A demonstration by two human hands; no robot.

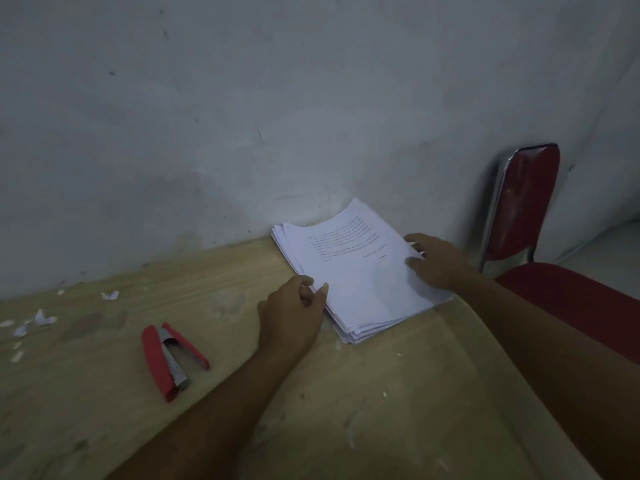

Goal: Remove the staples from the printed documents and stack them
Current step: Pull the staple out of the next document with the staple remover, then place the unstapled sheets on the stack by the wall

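The stack of printed sheets (360,271) lies at the wooden table's (381,393) far edge, against a scuffed grey wall (207,116). The left hand (291,310) pinches its 8 o'clock edge; the right hand (436,261) rests palm-down at 3 o'clock, fingers relaxed. A red stapler (171,358) lies open at 8 o'clock, torn paper scraps (38,320) at 9, and a red chair (519,202) at 2.

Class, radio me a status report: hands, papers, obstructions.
Left hand pinches paper stack at edge. Right hand rests on its right side. Red-handled tool lies apart, left.
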